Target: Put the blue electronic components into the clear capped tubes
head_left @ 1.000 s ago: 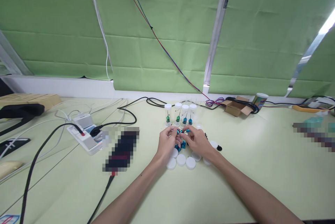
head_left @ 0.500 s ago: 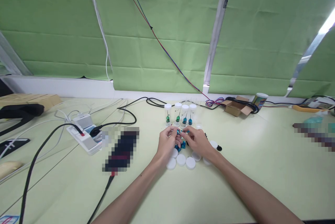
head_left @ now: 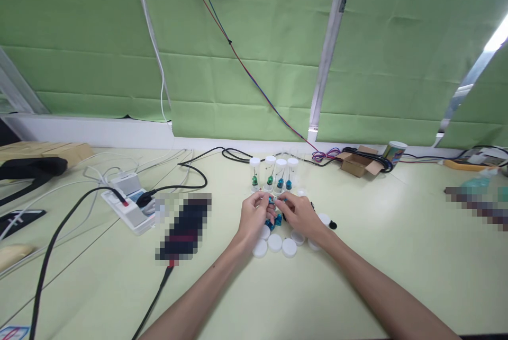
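My left hand is closed, with thumb and fingertips pinching a small shiny blue piece. From the other side my right hand pinches at the same piece, its fingertips meeting the left ones. The piece is too small and too covered to name its kind. Below the hands lie more shiny blue pieces on the table. Just beyond stand several clear tubes with white caps. Inside them are thin wire-like parts with a green piece or a blue piece.
Loose white round lids lie nearest me, and a small black part is right of them. A blurred dark device and a white power strip are on the left. An open cardboard box stands at the back right.
Both hands stay in almost the same place. The fingers have shifted only slightly around the blue piece.
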Demonstrator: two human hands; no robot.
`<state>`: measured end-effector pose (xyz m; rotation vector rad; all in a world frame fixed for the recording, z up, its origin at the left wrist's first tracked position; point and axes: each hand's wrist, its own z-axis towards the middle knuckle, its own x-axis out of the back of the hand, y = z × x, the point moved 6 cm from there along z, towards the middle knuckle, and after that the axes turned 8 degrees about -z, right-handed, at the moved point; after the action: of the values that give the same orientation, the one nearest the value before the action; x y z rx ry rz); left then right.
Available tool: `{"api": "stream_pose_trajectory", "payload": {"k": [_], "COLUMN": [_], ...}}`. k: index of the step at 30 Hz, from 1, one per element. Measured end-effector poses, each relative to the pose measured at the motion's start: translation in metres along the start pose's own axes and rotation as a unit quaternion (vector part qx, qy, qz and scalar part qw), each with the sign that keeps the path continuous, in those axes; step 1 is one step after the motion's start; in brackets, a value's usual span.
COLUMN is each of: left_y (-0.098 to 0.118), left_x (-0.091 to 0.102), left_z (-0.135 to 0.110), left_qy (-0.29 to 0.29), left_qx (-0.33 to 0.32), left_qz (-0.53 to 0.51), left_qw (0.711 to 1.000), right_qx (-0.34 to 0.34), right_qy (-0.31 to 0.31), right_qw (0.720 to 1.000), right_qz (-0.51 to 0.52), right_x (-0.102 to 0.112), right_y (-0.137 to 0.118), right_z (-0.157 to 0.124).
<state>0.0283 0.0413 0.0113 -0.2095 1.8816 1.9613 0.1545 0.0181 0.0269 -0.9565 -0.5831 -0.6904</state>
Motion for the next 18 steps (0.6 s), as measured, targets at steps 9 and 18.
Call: {"api": "stream_pose_trajectory", "payload": {"k": [9,18], "left_y": [0.0004,-0.0010], "left_x": [-0.0002,0.0005], "left_z": [-0.0005,0.0007], "left_qy": [0.001,0.002], "left_qx": [0.002,0.001], "left_qz": [-0.002,-0.004], "left_qw": [1.000,1.000], "right_qx": [0.006,0.005], "right_qy": [-0.004,-0.001], "right_qw": [1.000,1.000], "right_qz": [0.000,0.001], "right_x": [0.0011,0.0010], "right_y": [-0.0025,-0.0024], "right_z": [0.0002,0.0002]}}
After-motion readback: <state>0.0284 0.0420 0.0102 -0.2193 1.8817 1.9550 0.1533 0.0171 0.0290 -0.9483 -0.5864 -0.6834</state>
